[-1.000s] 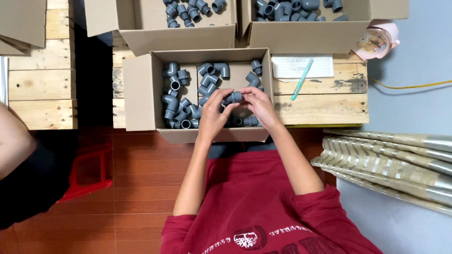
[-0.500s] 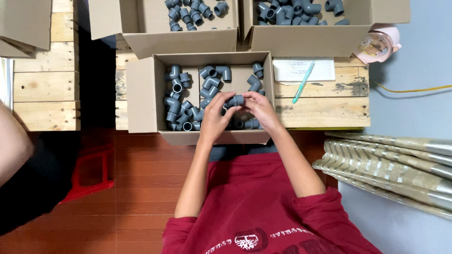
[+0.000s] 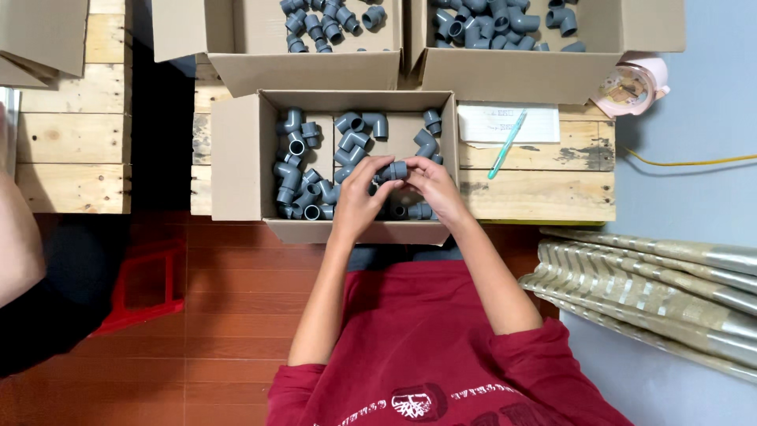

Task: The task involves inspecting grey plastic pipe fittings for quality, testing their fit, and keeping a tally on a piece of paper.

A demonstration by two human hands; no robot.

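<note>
Wooden pallet (image 3: 544, 193) under cardboard boxes (image 3: 236, 170) (paper (image 3: 485, 125), pen (image 3: 506, 145))

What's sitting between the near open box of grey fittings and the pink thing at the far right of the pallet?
In the head view, a white paper sheet with a teal pen across it lies on the wooden pallet between the near box and the pink object.

Grey plastic pipe fitting (image 3: 392, 170), short, lying sideways, above the open cardboard box (image 3: 236, 170) of fittings

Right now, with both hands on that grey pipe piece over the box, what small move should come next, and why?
Probably a short push together: the left hand and right hand grip the grey pipe fitting from opposite ends, just above the loose fittings in the open cardboard box. Whether it is two pieces, I cannot tell.
</note>
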